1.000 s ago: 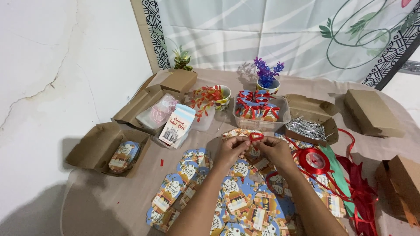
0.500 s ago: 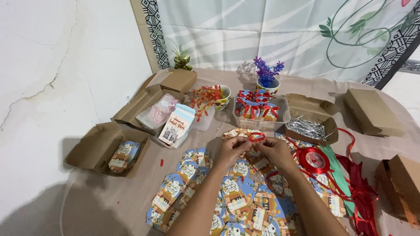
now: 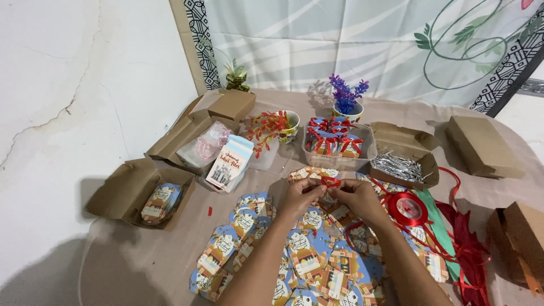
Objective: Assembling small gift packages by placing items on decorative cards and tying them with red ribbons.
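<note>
My left hand (image 3: 299, 196) and my right hand (image 3: 357, 196) meet over the middle of the table, fingertips pinching a small red ribbon (image 3: 331, 181) on a little patterned gift packet (image 3: 309, 172). Below my hands lie several flat printed blue-and-orange cutouts (image 3: 243, 238). A red ribbon spool (image 3: 409, 208) sits just right of my right hand, with loose red ribbon (image 3: 470, 249) trailing to the right.
A clear tray (image 3: 369, 148) holds finished ribboned packets. An open brown box (image 3: 422, 164) holds silver wire ties. More brown boxes (image 3: 481, 144) stand right; another box (image 3: 122, 190) at left holds cutouts. Small potted plants (image 3: 347, 102) stand at the back.
</note>
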